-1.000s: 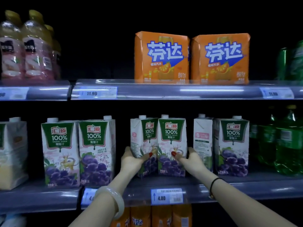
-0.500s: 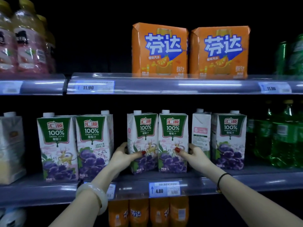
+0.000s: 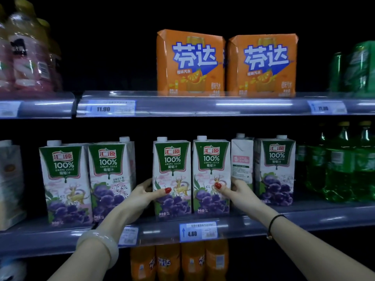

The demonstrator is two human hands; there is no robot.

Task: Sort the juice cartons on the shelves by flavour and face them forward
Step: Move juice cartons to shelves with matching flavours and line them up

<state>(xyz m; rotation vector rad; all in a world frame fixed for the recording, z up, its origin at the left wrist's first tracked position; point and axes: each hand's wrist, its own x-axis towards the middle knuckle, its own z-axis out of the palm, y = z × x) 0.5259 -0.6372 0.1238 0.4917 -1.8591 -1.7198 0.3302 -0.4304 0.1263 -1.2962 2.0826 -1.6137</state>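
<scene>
fingers (image 3: 144, 184) of left hand (image 3: 140, 196) curled round the left side of centre-left grape carton (image 3: 172, 171), thumb flat on its front, low down. gripping. fingers (image 3: 235, 182) of right hand (image 3: 241, 192) curled round the right edge of centre-right grape carton (image 3: 211, 169), thumb on its front. gripping too. those fingers sit between that carton and the sideways carton (image 3: 242, 159).

both held cartons upright on the middle shelf (image 3: 314, 217), touching side to side, green labels forward, just above the 4.80 price tag (image 3: 197, 232). sideways carton just right of them, white side panel out. just beside it, right-end grape carton (image 3: 276, 165), face forward. left of the held pair, across a gap: inner-left grape carton (image 3: 111, 175), turned a bit so its right side shows, and outer-left grape carton (image 3: 63, 179), square on. far left a pale carton (image 3: 10, 183), blurred, label unreadable, probably another flavour.

wrists: pale bangle (image 3: 99, 246) on left, black band (image 3: 274, 223) on right. green bottles (image 3: 343, 165) at right end of the same shelf. upper shelf (image 3: 203, 106): two orange packs (image 3: 190, 63) side by side, pink bottles (image 3: 26, 57) at left, green pack (image 3: 361, 67) at right. orange bottles (image 3: 178, 260) on the level below.
</scene>
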